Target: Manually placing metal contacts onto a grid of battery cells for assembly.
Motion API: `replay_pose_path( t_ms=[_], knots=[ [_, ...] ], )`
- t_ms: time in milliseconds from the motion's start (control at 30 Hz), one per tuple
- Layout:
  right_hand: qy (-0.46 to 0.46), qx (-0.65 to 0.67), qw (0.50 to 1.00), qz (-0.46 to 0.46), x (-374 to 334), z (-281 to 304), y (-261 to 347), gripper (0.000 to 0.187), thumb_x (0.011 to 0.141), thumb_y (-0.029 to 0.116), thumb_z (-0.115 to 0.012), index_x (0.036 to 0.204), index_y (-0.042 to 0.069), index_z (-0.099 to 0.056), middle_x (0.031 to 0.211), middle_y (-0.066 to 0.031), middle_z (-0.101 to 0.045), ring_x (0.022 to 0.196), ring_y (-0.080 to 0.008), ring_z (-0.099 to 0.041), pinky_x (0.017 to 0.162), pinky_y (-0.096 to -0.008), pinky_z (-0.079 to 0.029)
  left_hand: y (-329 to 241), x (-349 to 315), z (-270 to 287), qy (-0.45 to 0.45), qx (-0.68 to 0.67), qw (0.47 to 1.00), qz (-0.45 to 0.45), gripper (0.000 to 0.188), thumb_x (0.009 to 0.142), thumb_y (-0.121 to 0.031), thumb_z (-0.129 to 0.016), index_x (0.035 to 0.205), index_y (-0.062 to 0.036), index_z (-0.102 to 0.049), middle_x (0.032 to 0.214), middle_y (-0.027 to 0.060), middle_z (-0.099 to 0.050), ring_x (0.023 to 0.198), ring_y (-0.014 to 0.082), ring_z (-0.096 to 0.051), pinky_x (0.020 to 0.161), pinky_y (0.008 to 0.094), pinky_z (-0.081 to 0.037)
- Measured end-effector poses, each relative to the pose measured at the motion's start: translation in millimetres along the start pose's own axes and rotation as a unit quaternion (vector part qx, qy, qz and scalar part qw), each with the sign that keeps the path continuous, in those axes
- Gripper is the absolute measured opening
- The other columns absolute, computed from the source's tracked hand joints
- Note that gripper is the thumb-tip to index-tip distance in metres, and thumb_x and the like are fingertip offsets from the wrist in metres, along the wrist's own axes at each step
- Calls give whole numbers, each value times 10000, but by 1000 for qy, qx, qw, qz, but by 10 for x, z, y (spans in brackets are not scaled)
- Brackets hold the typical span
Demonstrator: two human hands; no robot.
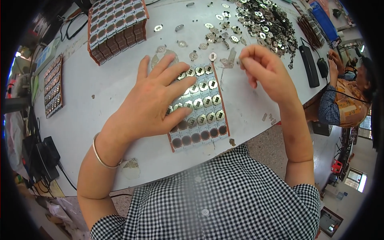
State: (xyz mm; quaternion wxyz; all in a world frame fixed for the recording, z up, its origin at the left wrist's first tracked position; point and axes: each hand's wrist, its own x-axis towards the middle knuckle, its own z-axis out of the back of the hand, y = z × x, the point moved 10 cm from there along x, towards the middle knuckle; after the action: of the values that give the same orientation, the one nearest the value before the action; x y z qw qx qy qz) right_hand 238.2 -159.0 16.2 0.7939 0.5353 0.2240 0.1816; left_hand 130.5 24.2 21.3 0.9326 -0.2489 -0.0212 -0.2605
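A flat circuit-board panel (229,130) with reddish-brown side edges lies on the table in front of me. Silvery round metal clips (207,101) sit in most of its rows, while the nearest row shows bare dark discs (195,138). My left hand (148,100) rests across the panel's left part with fingers spread, hiding several places there. Off the panel's far right corner, my right hand (267,72) is raised with thumb and fingertips pinched together; whatever they hold is too small to make out. Loose clips (193,55) lie just beyond the panel.
A big heap of metal clips (269,28) covers the far right of the table. At the far left stands a tall stack of panels (116,34); another panel (54,86) lies nearer the left edge. A long black device (308,66) and a co-worker (348,96) are to the right.
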Motion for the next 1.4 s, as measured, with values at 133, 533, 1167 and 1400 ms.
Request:
replay_pose_path(
  t_ms=[133,533,1167,1400],
  knots=[
    [44,11,998,-41,-365,-247,-105,119,1020,85,-610,1102,22,-667,918,16,-634,671,-35,-549,587,-198,-464,-7,21,-4,-4,6,1000,1,601,817,-284,-765,1364,-73,-632,1450,170,-541,1478,419,-375,1200,681,-169],
    [72,-104,987,96,-557,-1108,340,105,940,-41,-639,1036,-14,-674,846,-2,-651,690,-30,-566,590,-206,-456,86,-15,-47,-69,-4,997,46,566,813,-286,-779,1323,-67,-669,1429,163,-551,1463,376,-403,1209,647,-167],
    [-36,-283,922,261,-719,-1254,524,216,836,-47,-735,1036,33,-726,840,-66,-656,747,-220,-644,642,-318,-520,101,-55,-16,-124,-23,991,42,397,845,-229,-750,1210,-73,-741,1317,139,-609,1348,315,-496,1202,631,-206],
    [-57,-295,897,325,-820,-1282,570,303,761,-18,-799,1049,58,-740,988,-81,-731,745,-224,-649,645,-320,-532,113,-53,11,-144,-27,989,31,315,867,-231,-717,1133,-69,-767,1221,118,-637,1231,272,-568,1169,614,-263]
  ],
)
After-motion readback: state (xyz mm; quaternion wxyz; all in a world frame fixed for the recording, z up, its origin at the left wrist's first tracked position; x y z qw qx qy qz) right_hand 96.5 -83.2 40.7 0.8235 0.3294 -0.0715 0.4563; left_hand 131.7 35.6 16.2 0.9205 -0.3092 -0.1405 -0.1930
